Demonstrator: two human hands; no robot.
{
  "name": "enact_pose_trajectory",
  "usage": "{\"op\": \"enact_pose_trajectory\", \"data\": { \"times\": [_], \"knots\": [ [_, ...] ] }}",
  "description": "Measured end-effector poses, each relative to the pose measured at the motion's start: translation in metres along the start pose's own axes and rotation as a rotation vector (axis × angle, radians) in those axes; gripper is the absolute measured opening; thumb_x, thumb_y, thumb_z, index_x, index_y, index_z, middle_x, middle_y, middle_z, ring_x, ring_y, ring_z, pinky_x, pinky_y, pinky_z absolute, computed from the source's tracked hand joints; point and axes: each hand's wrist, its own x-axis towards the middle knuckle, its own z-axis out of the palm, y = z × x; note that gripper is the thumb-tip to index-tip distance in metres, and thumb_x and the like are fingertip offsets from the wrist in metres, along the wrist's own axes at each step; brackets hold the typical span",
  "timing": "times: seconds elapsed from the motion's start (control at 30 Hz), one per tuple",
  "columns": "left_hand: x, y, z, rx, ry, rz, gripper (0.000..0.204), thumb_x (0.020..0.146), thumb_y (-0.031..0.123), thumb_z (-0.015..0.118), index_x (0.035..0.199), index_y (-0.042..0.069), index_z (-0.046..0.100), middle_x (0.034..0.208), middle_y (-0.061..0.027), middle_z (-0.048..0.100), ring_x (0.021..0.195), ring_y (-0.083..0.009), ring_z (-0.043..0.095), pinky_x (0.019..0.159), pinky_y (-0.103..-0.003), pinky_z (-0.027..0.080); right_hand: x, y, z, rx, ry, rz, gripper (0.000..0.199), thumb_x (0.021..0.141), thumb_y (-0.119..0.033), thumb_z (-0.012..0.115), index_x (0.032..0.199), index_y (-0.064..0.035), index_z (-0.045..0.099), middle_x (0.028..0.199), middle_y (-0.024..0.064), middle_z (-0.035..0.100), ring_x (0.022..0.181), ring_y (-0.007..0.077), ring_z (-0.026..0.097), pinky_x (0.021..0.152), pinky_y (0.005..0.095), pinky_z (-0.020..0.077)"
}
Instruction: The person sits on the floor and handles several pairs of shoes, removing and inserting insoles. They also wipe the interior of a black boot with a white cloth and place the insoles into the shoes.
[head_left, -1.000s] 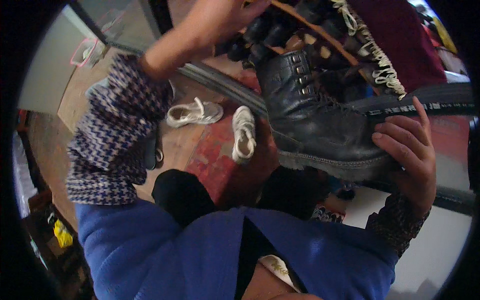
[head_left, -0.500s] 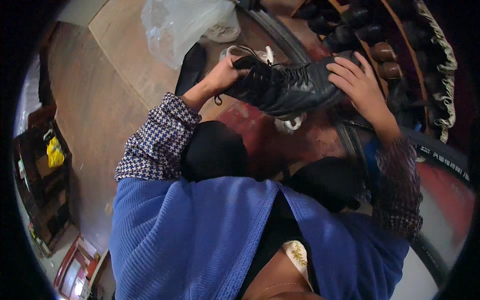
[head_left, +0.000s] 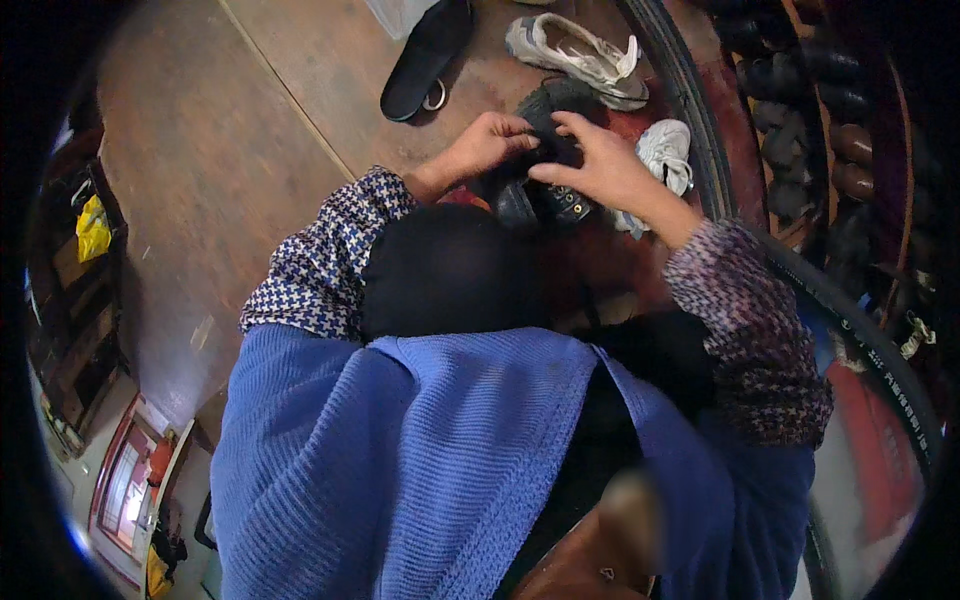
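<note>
Black boot point(head_left: 545, 190) at twelve o'clock: heavy, stiff-soled, supple upper. Left hand point(head_left: 485, 145) and right hand point(head_left: 600, 170) both clamped on its collar; best gripped there.

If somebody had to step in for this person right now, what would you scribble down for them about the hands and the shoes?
Left hand: gripping the top of the black boot from its left side.
Right hand: fingers on the boot's upper, from the right.
Boot: held low in front of the knees, above the wooden floor; seen from above, laces hard to make out.
Nearby on the floor: a worn grey sneaker, a white sneaker, a black insole.
Done: boot is in both hands.
Left: cannot tell what remains on the boot.
</note>
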Motion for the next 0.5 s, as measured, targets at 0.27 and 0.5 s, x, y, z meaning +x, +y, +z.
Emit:
{"op": "enact_pose_trajectory", "data": {
  "times": [0.27, 0.5],
  "knots": [
    [-0.036, 0.012, -0.027, 0.381, 0.304, 0.126, 0.034, 0.075, 0.031, 0.070, 0.077, 0.000, 0.056, 0.066, -0.0032, 0.056, 0.060, -0.0116, 0.050, 0.055, -0.026, 0.042, 0.037, 0.015, 0.054, 0.068, 0.177, 0.136, 0.032, 0.073, -0.022, 0.066, 0.091, 0.0043, 0.061, 0.072, 0.0231, 0.060, 0.074, 0.0380, 0.059, 0.066, 0.0412, 0.0484],
    [-0.048, 0.005, -0.046, 0.685, 0.172, -0.063, 0.052, 0.063, 0.019, 0.070, 0.108, 0.000, 0.050, 0.101, -0.0193, 0.058, 0.096, -0.0332, 0.056, 0.081, -0.036, 0.045, 0.104, 0.024, 0.067, 0.089, 0.153, 0.332, 0.039, 0.072, -0.031, 0.067, 0.080, 0.0056, 0.061, 0.082, 0.0252, 0.061, 0.081, 0.0384, 0.060, 0.072, 0.0425, 0.0473]
  ]
}}
